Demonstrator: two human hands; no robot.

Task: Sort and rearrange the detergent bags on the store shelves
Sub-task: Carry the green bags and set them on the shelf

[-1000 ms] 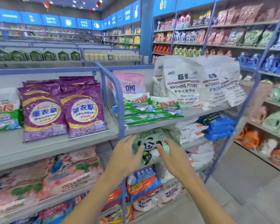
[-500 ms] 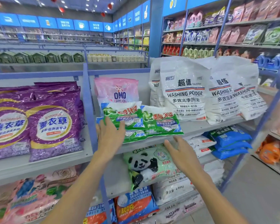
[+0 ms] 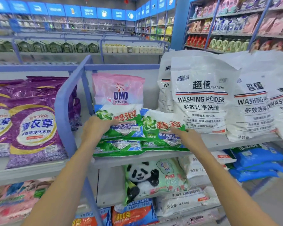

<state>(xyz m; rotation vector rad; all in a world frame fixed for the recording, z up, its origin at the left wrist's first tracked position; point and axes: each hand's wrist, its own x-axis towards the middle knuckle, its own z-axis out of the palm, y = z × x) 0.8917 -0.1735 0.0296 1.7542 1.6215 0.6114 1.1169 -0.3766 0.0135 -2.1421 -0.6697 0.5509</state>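
Two stacks of green detergent bags lie flat on the grey shelf [image 3: 137, 159], a left stack [image 3: 122, 144] and a right stack [image 3: 160, 137]. My left hand [image 3: 96, 129] rests on top of the left stack with its fingers laid across the upper bag. My right hand [image 3: 189, 138] touches the right edge of the right stack with fingers stretched out. A pink OMO bag [image 3: 118, 90] stands upright behind the green bags. Neither hand lifts a bag.
Tall white washing powder bags [image 3: 201, 98] stand close on the right. Purple bags [image 3: 34, 128] fill the bay left of the blue divider post [image 3: 64, 115]. A panda bag [image 3: 153, 178], white sacks and blue bags [image 3: 255, 162] sit on the shelf below.
Both hands rose from the panda bag's shelf to the green bags. The left hand now lies on the left stack, and the right hand has reached the right stack. The view moved closer.
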